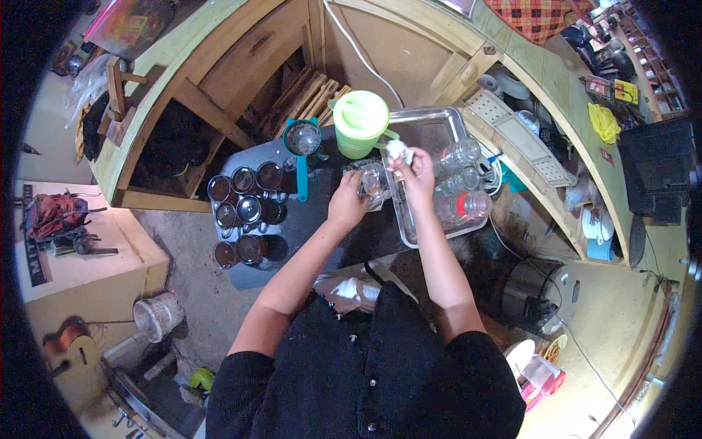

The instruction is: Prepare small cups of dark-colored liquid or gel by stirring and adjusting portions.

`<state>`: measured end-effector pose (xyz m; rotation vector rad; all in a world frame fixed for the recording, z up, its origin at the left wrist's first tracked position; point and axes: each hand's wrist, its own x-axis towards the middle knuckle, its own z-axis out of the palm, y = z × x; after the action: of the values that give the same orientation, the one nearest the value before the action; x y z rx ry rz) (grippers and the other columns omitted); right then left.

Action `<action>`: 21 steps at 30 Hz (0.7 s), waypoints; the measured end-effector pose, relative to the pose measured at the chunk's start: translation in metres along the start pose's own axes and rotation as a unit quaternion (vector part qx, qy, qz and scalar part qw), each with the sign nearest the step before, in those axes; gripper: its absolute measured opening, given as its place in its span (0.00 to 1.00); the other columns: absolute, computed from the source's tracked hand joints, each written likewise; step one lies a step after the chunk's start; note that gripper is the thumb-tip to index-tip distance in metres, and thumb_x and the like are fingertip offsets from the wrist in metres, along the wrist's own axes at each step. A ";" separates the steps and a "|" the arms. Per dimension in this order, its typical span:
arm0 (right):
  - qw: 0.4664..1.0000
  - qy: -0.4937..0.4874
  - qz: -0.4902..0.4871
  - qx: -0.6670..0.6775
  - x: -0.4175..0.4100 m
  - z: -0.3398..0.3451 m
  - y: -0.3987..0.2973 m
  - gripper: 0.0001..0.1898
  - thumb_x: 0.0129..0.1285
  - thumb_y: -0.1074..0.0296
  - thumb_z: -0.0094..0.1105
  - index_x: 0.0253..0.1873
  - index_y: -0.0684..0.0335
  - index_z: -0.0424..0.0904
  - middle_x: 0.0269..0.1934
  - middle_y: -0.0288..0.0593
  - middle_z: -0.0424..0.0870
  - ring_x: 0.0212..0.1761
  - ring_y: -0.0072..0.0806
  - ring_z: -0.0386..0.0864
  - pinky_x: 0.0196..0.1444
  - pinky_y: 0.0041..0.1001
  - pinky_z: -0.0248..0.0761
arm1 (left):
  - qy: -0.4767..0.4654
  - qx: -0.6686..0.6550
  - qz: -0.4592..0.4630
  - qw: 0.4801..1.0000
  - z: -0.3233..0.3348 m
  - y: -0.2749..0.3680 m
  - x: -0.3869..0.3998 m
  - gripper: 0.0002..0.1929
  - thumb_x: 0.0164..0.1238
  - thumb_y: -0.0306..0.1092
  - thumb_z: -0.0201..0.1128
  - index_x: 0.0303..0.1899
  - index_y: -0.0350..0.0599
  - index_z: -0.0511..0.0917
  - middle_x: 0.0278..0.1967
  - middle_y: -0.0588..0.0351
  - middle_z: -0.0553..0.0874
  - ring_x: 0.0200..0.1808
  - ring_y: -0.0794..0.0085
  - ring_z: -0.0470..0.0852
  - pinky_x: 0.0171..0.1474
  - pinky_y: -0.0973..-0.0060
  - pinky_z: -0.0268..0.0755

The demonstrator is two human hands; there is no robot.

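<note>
My left hand [349,202] touches a crinkled clear plastic bag [374,189] on the dark tabletop [323,219]. Beside it, over the rim of a metal tray [403,225], my right hand [418,175] pinches a small crumpled white piece [398,153], whose material is unclear. Clear glass bottles [463,181] lie in the tray, one with a red band [462,206]. A lidded light-green plastic pitcher [359,123] stands behind my hands. To its left lies a teal-handled strainer [302,159]. Several glass mugs with dark contents [249,209] stand at the table's left.
Wooden counters with shelves [159,110] curve around the table. A white cable [364,55] runs down behind the pitcher. On the right stand a white perforated rack [521,137] and a large metal pot [535,293]. A white bucket [156,318] is on the floor at lower left.
</note>
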<state>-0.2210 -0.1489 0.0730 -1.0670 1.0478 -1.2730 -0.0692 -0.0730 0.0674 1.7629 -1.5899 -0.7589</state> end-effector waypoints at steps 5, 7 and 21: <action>0.981 -0.114 0.053 -0.149 -0.032 0.005 0.003 0.15 0.57 0.87 0.57 0.48 0.65 0.71 0.40 0.43 0.80 0.47 0.27 0.80 0.47 0.24 0.73 | 0.007 0.003 0.019 1.000 0.005 0.000 0.001 0.29 0.50 0.24 0.63 0.58 0.37 0.69 0.57 0.40 0.73 0.53 0.45 0.77 0.55 0.59 0.72; 0.928 -0.155 -0.022 -0.338 -0.034 0.002 -0.006 0.13 0.58 0.83 0.56 0.47 0.63 0.73 0.41 0.48 0.82 0.47 0.33 0.82 0.47 0.28 0.75 | 0.010 0.000 0.036 0.999 0.004 0.000 0.002 0.28 0.51 0.24 0.63 0.59 0.37 0.69 0.57 0.40 0.73 0.54 0.45 0.76 0.55 0.59 0.72; 0.840 0.047 -0.038 -0.540 0.008 -0.041 0.037 0.13 0.58 0.65 0.63 0.47 0.61 0.79 0.38 0.49 0.83 0.42 0.42 0.81 0.45 0.36 0.74 | -0.032 -0.027 0.010 0.999 0.001 0.006 0.002 0.34 0.48 0.25 0.67 0.62 0.39 0.67 0.58 0.41 0.72 0.57 0.45 0.74 0.58 0.62 0.71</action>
<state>-0.2536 -0.1576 0.0281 -1.8942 1.8995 -0.7228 -0.0735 -0.0750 0.0715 1.6974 -1.6113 -0.8491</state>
